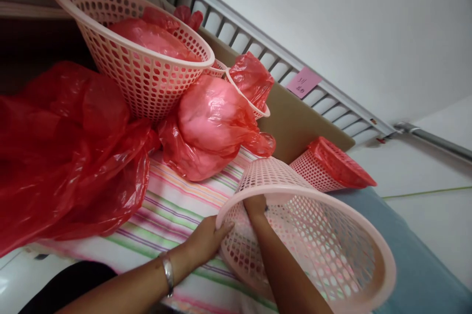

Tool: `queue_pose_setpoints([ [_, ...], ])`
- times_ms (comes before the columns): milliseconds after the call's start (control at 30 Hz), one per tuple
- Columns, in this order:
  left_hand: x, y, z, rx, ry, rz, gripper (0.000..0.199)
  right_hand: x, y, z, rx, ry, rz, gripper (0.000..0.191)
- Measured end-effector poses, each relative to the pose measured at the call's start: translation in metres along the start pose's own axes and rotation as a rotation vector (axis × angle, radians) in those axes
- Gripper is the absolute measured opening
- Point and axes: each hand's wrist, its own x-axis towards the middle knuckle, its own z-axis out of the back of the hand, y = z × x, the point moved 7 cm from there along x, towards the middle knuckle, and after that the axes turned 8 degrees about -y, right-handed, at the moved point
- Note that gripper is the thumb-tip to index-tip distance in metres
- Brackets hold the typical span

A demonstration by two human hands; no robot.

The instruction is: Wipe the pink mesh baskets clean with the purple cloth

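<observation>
A pink perforated plastic basket (280,189) lies tipped on its side with its wide mouth towards me. My left hand (212,238), a silver bracelet at its wrist, is closed on the left part of the rim, thumb over the inside. My right hand (255,204) reaches deep into the basket towards its base; its fingers are mostly hidden, so I cannot tell what they touch. Just beyond the basket, a knotted red plastic bag (212,127) with pinkish contents rests on the striped cloth (173,196).
A larger pink basket (147,78) with red-bagged contents stands at upper left, above loose red plastic bags (73,157). Another basket with a red liner (332,161) lies at right by the blue surface (398,235). Behind are a tan board (295,122) and a white radiator (243,41) with a pink note (304,82).
</observation>
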Motion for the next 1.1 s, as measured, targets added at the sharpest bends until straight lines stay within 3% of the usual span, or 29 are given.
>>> queue_pose_setpoints([
  [167, 0.007, 0.001, 0.008, 0.101, -0.058, -0.006, 0.060, -0.002, -0.002, 0.002, -0.030, 0.004, -0.048, 0.031],
  [333, 0.008, 0.007, 0.010, 0.168, -0.064, -0.032, 0.057, -0.030, 0.000, 0.021, -0.021, -0.019, -0.016, 0.034],
  [467, 0.008, 0.006, 0.009, 0.156, -0.049, -0.106, 0.054, -0.079, 0.013, 0.044, 0.054, -0.067, 0.060, 0.038],
  [667, 0.006, 0.008, 0.013, 0.238, -0.105, -0.086, 0.056, -0.175, 0.029, 0.069, 0.233, -0.168, 0.250, 0.013],
  [800, 0.005, 0.007, 0.012, 0.245, -0.095, -0.121, 0.055, -0.212, 0.026, 0.077, 0.336, -0.220, 0.377, 0.027],
  [867, 0.004, 0.007, 0.012, 0.236, -0.083, -0.138, 0.054, -0.216, 0.027, 0.079, 0.359, -0.215, 0.424, 0.034],
  [933, 0.004, 0.006, 0.012, 0.251, -0.079, -0.139, 0.054, -0.208, 0.028, 0.080, 0.372, -0.170, 0.423, 0.027],
  [1033, 0.005, 0.005, 0.014, 0.277, -0.099, -0.114, 0.055, -0.181, 0.031, 0.078, 0.329, -0.096, 0.329, 0.006],
  [1100, 0.007, 0.003, 0.015, 0.271, -0.104, -0.109, 0.055, -0.160, 0.032, 0.076, 0.278, -0.084, 0.278, 0.010],
])
